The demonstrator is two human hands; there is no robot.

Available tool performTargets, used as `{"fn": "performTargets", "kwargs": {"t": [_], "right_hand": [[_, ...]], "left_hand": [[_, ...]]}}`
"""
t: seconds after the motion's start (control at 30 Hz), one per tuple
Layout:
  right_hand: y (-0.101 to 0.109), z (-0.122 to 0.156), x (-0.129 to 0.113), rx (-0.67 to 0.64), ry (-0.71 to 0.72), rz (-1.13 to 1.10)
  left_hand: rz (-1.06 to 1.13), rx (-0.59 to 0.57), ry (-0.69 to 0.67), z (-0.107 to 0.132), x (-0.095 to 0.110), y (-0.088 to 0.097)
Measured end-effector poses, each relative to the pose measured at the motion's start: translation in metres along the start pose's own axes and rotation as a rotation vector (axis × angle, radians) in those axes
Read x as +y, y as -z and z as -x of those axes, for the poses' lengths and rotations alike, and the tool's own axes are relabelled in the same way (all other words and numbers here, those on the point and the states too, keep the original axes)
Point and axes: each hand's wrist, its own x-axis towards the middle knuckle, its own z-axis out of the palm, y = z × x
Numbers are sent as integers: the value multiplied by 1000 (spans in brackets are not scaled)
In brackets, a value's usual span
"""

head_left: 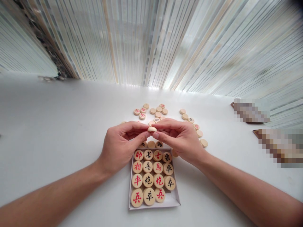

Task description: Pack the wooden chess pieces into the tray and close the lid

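My left hand (123, 143) and my right hand (180, 137) meet above the far end of a shallow white box (174, 200). Together their fingertips pinch one round wooden chess piece (152, 129), held edge-on so its face is hidden. The box holds several round wooden chess pieces (151, 176) in rows, marked with red or black Chinese characters. One slot at the near right corner of the box shows bare white. Both hands hover just above the top row of the box.
Several loose wooden pieces (157, 112) lie scattered on the white table (47, 132) beyond my hands, some in a line toward the right (196, 126). Two blurred-out objects (252, 110) sit at the right edge. A wall of vertical strips rises behind the table.
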Motion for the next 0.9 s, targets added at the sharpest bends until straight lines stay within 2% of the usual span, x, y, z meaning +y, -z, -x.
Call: {"fn": "performTargets", "kwargs": {"t": [0.13,0.3,0.57,0.73,0.9], "right_hand": [[-1,0,0,13,3,-14],[0,1,-3,30,-100,-80],[3,-1,-4,-3,-154,-9],[0,0,-6,-42,-160,-51],[-1,2,-10,-51,-116,87]], "left_hand": [[-37,13,-12,1,1,0],[-2,4,13,1,2,0],[51,14,35,1,3,-2],[123,-21,70,-2,6,-1],[53,-35,51,-4,7,0]]}}
